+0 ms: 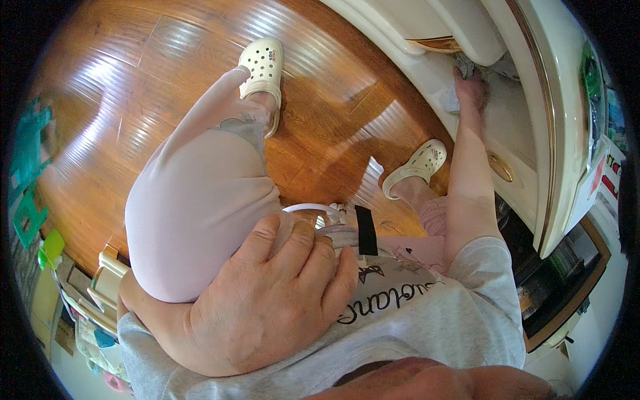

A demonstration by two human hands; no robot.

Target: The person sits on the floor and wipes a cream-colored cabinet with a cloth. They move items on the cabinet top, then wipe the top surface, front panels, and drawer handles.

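Note:
My right hand reaches down along a cream cabinet with brass-coloured pulls. Its fingers are closed on a crumpled greyish cloth against the cabinet's lower front. A pale patch, perhaps more of that cloth, shows beside the hand. My left hand lies in front of my body, by the thigh of my bent leg in pale pink trousers. Nothing shows in it, and the fingers are a little apart; what lies under the palm is hidden.
Cream clogs are on my feet, on a glossy wooden floor. At right, papers and packets lie on the cabinet top, near a dark brown-framed unit. A cream chair-like frame and teal plastic pieces are at left.

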